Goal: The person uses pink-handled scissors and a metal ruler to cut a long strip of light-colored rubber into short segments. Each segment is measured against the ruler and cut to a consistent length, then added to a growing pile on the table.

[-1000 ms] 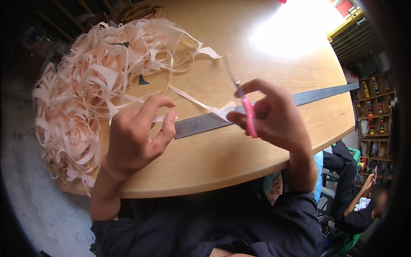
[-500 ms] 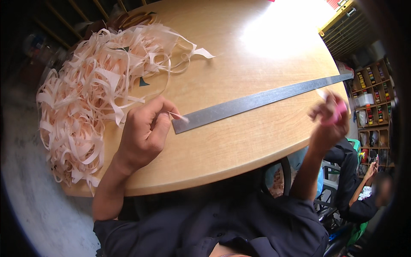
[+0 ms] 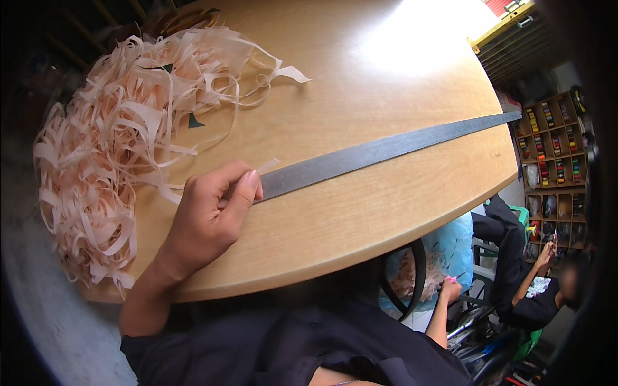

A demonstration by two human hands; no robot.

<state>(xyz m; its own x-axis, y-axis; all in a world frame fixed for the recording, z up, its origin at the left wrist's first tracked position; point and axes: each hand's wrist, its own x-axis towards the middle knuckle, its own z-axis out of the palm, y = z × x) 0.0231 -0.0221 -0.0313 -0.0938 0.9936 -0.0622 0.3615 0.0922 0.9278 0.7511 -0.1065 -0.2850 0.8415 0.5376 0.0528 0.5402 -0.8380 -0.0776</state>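
Note:
My left hand [image 3: 212,215] is closed in a pinch over the near left end of a long metal ruler [image 3: 367,157]. A short, pale strip end [image 3: 271,166] sticks out beyond its fingertips. Down past the table's edge, my right hand [image 3: 453,291] is closed around pink-handled scissors [image 3: 450,279], of which only the pink part shows. That hand is beside a blue plastic bag [image 3: 458,241] with pale scraps in it. A big heap of pale peach fabric strips [image 3: 103,154] lies to the left of my left hand.
The wooden table [image 3: 335,238] has a curved front edge. A small dark green scrap [image 3: 195,121] lies by the heap. At the right, a seated person [image 3: 541,302] holds something beside a shelf of coloured spools [image 3: 547,138]. A dark curved chair part [image 3: 418,276] stands before the bag.
My right hand has moved from above the table's right side down to the bag, keeping the pink-handled scissors. My left hand stays at the ruler's end. The view has shifted slightly.

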